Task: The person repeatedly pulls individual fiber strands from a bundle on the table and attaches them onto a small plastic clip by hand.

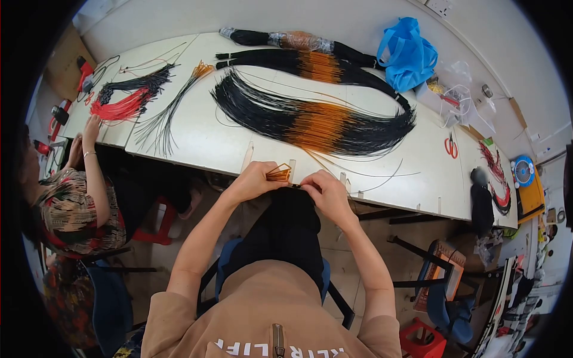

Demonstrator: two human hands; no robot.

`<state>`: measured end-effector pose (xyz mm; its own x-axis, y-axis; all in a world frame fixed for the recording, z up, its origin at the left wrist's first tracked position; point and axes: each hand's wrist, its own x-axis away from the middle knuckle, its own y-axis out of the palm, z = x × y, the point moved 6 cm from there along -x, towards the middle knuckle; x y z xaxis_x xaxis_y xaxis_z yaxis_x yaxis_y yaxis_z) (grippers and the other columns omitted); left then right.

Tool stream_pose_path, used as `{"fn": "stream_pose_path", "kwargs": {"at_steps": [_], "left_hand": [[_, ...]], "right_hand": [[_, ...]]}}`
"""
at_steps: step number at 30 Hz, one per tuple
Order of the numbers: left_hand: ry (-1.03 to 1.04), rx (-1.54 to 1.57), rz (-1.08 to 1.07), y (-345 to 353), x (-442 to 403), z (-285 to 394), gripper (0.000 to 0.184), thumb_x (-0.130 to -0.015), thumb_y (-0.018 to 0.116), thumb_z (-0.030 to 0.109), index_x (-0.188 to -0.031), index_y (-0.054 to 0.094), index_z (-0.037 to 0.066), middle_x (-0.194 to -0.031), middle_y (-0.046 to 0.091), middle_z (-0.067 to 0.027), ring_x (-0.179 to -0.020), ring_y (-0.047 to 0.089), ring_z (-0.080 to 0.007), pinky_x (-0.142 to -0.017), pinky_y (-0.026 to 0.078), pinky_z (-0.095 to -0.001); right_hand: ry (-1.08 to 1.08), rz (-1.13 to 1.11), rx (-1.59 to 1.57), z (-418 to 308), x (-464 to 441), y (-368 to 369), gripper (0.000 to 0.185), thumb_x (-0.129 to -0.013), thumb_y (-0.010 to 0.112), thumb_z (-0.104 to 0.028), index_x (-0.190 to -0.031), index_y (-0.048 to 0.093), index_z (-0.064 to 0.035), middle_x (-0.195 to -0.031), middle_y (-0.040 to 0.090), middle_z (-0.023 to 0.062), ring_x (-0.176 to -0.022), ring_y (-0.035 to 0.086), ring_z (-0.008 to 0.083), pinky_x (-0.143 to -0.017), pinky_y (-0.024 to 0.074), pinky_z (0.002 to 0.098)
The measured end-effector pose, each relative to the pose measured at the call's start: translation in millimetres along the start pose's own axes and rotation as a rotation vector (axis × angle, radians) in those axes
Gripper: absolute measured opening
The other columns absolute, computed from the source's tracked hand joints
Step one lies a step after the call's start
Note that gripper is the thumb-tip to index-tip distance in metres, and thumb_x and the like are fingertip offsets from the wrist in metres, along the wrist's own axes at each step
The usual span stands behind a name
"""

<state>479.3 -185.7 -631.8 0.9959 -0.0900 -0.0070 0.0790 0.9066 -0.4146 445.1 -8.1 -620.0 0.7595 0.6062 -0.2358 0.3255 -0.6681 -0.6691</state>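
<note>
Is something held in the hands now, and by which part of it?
The left hand holds a bundle of orange strands just below its exposed loops; whether the right hand also grips it cannot be told.

Smooth pale tabletop (pixel 197 140); thin, glossy, plastic-looking wires (pixel 319 128).

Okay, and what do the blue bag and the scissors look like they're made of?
The blue bag looks like matte non-woven fabric, going by its soft creases and loop handles. The scissors seem to have smooth plastic handles, bright, even orange-red; the blades are probably metal, but too small to judge finish.
</note>
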Motion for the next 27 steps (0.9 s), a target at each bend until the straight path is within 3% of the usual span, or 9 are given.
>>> {"fn": "stream_pose_path", "kwargs": {"at_steps": [6,10,11,15,16,20,25,27], "left_hand": [[0.081,-0.111,0.031,2,6,4,0.023,-0.080,0.074,0.008,-0.071,0.058,-0.006,-0.064,0.059,-0.0074,-0.055,0.046,-0.0138,-0.057,0.042,-0.0270],[-0.272,0.138,0.055,19,30,-1,0.016,-0.083,0.071,0.008,-0.076,0.066,-0.006,-0.065,0.063,-0.0065,-0.056,0.051,-0.0113,-0.056,0.044,-0.0245],[-0.273,0.137,0.052,26,36,-3,0.016,-0.083,0.071,0.008,-0.076,0.066,-0.006,-0.065,0.063,-0.0065,-0.056,0.051,-0.0113,-0.056,0.044,-0.0245],[-0.288,0.360,0.183,56,56,-22,0.015,-0.085,0.068,0.009,-0.081,0.070,-0.005,-0.065,0.065,-0.0056,-0.056,0.053,-0.0097,-0.056,0.045,-0.0227],[-0.292,0.363,0.184,58,59,-22,0.015,-0.085,0.068,0.009,-0.081,0.070,-0.005,-0.065,0.065,-0.0056,-0.056,0.053,-0.0097,-0.056,0.045,-0.0227],[-0.292,0.377,0.168,64,66,-19,0.017,-0.086,0.068,0.011,-0.080,0.070,-0.005,-0.067,0.067,-0.0061,-0.057,0.055,-0.0099,-0.057,0.045,-0.0221],[-0.291,0.185,-0.095,58,76,-27,0.019,-0.086,0.067,0.012,-0.082,0.071,-0.005,-0.068,0.068,-0.0061,-0.058,0.057,-0.0106,-0.058,0.045,-0.0216],[-0.312,0.226,-0.034,53,75,-28,0.019,-0.086,0.066,0.013,-0.083,0.071,-0.005,-0.068,0.068,-0.0060,-0.058,0.057,-0.0105,-0.057,0.045,-0.0214]], "right_hand": [[-0.036,0.030,0.020,-4,2,1,0.004,-0.083,0.066,-0.006,-0.086,0.067,-0.0035,-0.082,0.062,0.0045,-0.069,0.057,0.0201,-0.064,0.0449,0.0293],[0.113,0.054,0.294,-18,16,1,0.004,-0.084,0.064,-0.005,-0.085,0.063,-0.0013,-0.084,0.064,0.0054,-0.068,0.058,0.0180,-0.063,0.0469,0.0281],[0.115,0.055,0.294,-19,20,6,0.004,-0.084,0.064,-0.005,-0.085,0.063,-0.0013,-0.084,0.064,0.0054,-0.068,0.058,0.0180,-0.063,0.0469,0.0281],[0.487,0.174,-0.412,8,46,35,0.005,-0.089,0.062,-0.004,-0.090,0.060,-0.0007,-0.086,0.064,0.0077,-0.070,0.061,0.0167,-0.065,0.0499,0.0272],[0.490,0.169,-0.411,10,50,43,0.005,-0.089,0.062,-0.004,-0.090,0.060,-0.0007,-0.086,0.064,0.0077,-0.070,0.061,0.0167,-0.065,0.0499,0.0272],[0.589,0.230,-1.314,21,67,80,0.008,-0.092,0.061,-0.006,-0.096,0.057,-0.0008,-0.089,0.064,0.0093,-0.077,0.063,0.0174,-0.068,0.0522,0.0267],[0.613,0.164,-1.523,11,79,96,0.007,-0.093,0.062,-0.007,-0.096,0.058,-0.0024,-0.088,0.065,0.0100,-0.076,0.062,0.0165,-0.071,0.0508,0.0248],[0.619,0.162,-1.494,14,86,99,0.007,-0.092,0.062,-0.007,-0.096,0.058,-0.0025,-0.089,0.065,0.0097,-0.079,0.063,0.0170,-0.073,0.0508,0.0255]]}}
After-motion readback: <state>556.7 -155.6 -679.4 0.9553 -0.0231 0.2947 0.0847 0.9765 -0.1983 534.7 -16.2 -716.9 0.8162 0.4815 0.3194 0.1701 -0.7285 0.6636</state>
